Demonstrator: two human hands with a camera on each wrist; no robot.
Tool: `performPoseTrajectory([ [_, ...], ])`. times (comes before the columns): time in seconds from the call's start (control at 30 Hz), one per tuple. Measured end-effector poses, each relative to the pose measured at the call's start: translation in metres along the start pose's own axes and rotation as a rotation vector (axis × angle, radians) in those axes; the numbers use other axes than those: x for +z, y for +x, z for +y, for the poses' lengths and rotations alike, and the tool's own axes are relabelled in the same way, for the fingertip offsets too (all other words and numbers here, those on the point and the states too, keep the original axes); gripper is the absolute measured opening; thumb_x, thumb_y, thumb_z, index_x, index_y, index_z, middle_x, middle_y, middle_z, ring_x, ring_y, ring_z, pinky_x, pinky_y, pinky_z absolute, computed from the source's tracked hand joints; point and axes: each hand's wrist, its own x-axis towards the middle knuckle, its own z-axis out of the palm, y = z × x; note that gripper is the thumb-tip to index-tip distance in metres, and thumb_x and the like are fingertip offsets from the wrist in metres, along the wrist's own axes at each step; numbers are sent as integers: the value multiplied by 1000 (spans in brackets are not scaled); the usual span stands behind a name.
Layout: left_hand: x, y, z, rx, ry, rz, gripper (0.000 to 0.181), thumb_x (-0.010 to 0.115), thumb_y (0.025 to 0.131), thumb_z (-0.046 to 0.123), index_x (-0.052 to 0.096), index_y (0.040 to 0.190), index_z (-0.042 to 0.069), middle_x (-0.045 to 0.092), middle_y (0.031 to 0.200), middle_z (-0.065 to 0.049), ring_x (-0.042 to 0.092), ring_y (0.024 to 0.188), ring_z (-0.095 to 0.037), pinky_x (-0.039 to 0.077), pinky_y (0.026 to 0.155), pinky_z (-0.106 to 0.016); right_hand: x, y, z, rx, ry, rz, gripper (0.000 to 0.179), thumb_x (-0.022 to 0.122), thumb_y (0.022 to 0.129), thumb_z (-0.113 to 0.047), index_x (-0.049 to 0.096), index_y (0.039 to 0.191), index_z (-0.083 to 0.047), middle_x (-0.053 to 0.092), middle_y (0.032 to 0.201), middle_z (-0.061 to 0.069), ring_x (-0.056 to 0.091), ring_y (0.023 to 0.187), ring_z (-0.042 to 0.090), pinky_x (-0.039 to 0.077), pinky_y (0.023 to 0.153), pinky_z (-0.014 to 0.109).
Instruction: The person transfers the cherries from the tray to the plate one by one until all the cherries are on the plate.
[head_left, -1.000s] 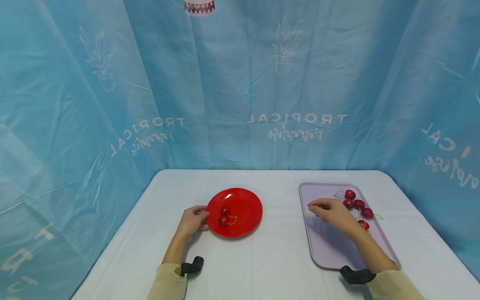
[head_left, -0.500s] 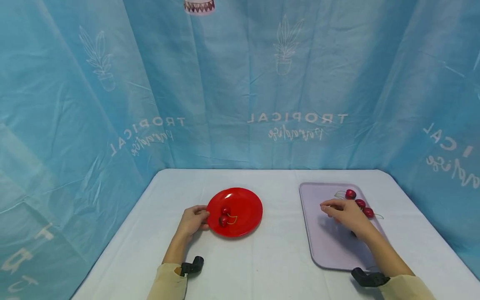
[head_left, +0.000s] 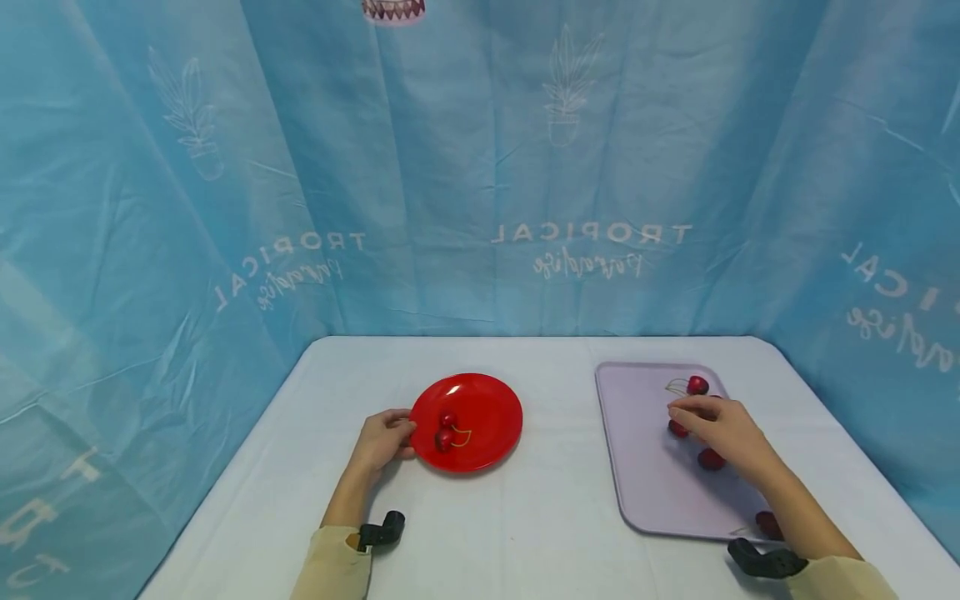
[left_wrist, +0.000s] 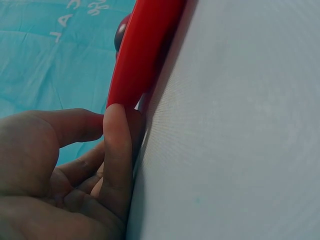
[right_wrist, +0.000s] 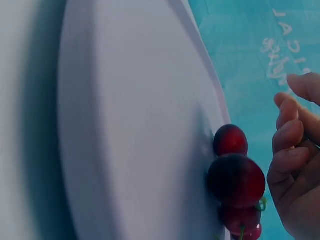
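In the head view, my left hand (head_left: 384, 442) pinches the left rim of a red plate (head_left: 491, 425). Two cherries (head_left: 446, 438) with joined stems lie on that plate. The left wrist view shows the thumb and fingers at the plate's edge (left_wrist: 137, 65), and part of a dark cherry (left_wrist: 120, 34) behind it. Over the right side of a lilac tray (head_left: 645, 492) hovers my right hand (head_left: 727, 433), fingers loosely curled, nothing visible between them. Around and beneath it are several cherries (head_left: 711, 459), some partly hidden. Seen from the right wrist, the cherries (right_wrist: 236, 181) sit just beside the fingers.
Both the plate and the tray stand on a white-covered table (head_left: 540, 517). One cherry (head_left: 768, 525) lies at the tray's near right corner, partly behind the forearm. A blue printed curtain (head_left: 450, 167) hangs around the back and sides.
My right hand has moved rightward across the tray, uncovering cherries on its left and covering others. The left hand stays at the plate. The head view has shifted slightly.
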Motion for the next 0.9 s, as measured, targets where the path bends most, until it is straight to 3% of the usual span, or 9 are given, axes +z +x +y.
performPoseTrajectory([
  [0.1, 1, -1, 0, 3, -2, -6, 35, 61, 93, 15, 58, 124, 1, 64, 98, -14, 63, 65, -20, 57, 61, -29, -3, -5, 3, -8, -18, 10, 48, 61, 92, -45, 67, 119, -6, 64, 113, 13, 58, 94, 23, 50, 75, 32],
  [0.43, 1, 2, -2, -17, 3, 11, 35, 61, 92, 16, 58, 125, 3, 64, 98, -13, 64, 68, -21, 57, 63, -31, -15, -10, 14, 61, -17, 21, 56, 59, 92, -47, 62, 124, -1, 58, 119, 24, 53, 91, 29, 51, 64, 32],
  [0.53, 1, 3, -3, -16, -4, 4, 34, 61, 93, 16, 59, 125, 4, 64, 98, -13, 64, 67, -21, 57, 63, -30, -20, -13, 20, 96, -20, 12, 61, 57, 93, -49, 58, 127, 2, 53, 125, 29, 50, 100, 38, 52, 73, 44],
  [0.67, 0, 3, -2, -13, -7, -3, 34, 62, 93, 15, 58, 124, 3, 63, 99, -14, 64, 64, -21, 57, 62, -30, -24, -16, 27, 109, -53, 21, 64, 56, 93, -51, 57, 127, 3, 50, 129, 32, 44, 114, 47, 46, 85, 62],
  [0.9, -1, 3, 0, -15, -4, 3, 34, 62, 92, 15, 59, 123, 2, 63, 98, -15, 63, 64, -21, 57, 62, -30, -25, -18, 36, 59, -132, 96, 55, 59, 92, -46, 63, 119, 2, 57, 118, 31, 52, 106, 46, 51, 79, 58],
])
